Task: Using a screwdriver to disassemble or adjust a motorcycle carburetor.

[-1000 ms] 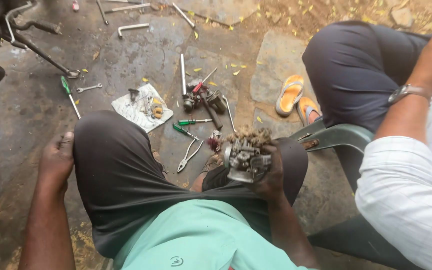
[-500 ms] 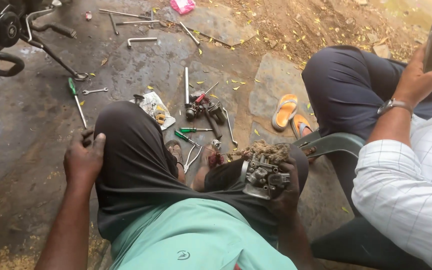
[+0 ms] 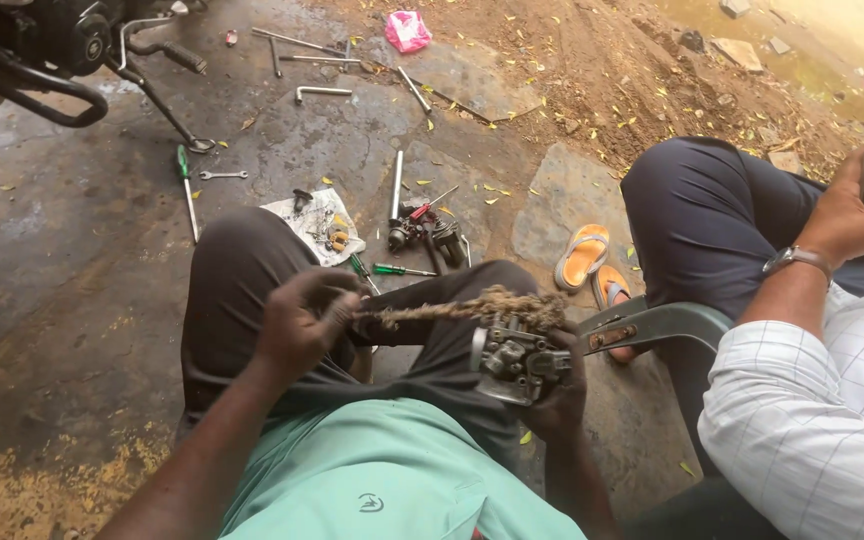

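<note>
The right hand [image 3: 562, 395] grips a small metal engine part [image 3: 514, 360], maybe a carburettor, over the right knee. The left hand [image 3: 297, 325] pinches one end of a frayed rag [image 3: 462, 308], which stretches across to the part. I judge the wiping is in progress: the part looks grimy. Tools [image 3: 417, 225] and small pieces lie on a paper [image 3: 314, 218] on the ground, not refitted.

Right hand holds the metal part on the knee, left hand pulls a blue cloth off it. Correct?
Not quite. In the head view the right hand does hold the metal part, but the left hand pulls a frayed brown rope, not a blue cloth.
</note>
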